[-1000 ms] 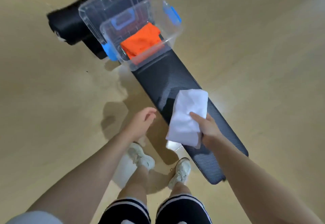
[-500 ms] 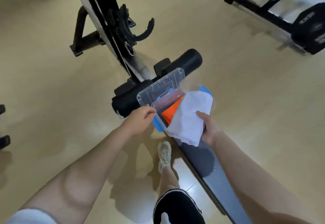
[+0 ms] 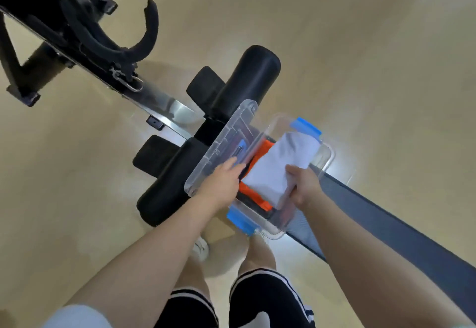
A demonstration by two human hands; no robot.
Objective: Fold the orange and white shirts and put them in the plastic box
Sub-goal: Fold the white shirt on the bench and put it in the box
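Note:
A clear plastic box [image 3: 325, 157] with blue latches sits on the end of a black bench. Inside it lies the folded orange shirt [image 3: 253, 195], mostly covered. My right hand [image 3: 304, 186] grips the near end of the folded white shirt [image 3: 280, 165], which lies over the orange one inside the box. My left hand [image 3: 221, 186] rests with straight fingers on the clear lid [image 3: 221, 144], which stands tilted along the box's left side.
The black bench pad [image 3: 386, 224] runs down to the right. Black foam rollers [image 3: 247, 80] and a black machine frame [image 3: 77, 44] with a curved strap handle stand beyond the box. Tan floor lies all around. My legs and a white shoe [image 3: 201, 247] are below.
I have stepped closer to the box. My right hand carried the white shirt from the bench over and down into the box, and my left hand came to rest on the lid.

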